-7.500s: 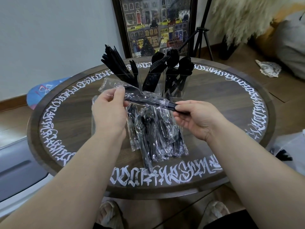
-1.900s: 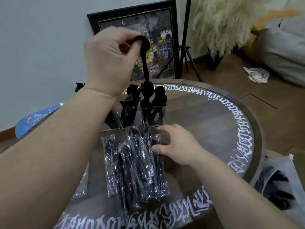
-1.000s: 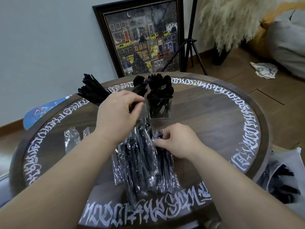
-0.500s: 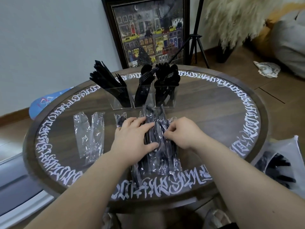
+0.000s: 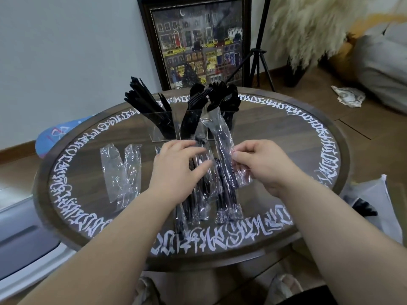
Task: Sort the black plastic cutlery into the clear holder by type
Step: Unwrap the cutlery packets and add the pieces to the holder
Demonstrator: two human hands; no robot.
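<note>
framed painting [image 5: 199,44], tripod [image 5: 257,56], pampas grass [image 5: 312,25]

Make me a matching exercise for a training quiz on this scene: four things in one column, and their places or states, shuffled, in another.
Things:
1. empty wrappers
2. clear holder
3. right hand
4. left hand

Places or states:
A. stands at the table's far side, filled with black cutlery
B. lifts one wrapped piece in a pinching grip
C. lie flat on the table's left part
D. rests on the pile of wrapped cutlery

Pairs: 1-C, 2-A, 3-B, 4-D
</note>
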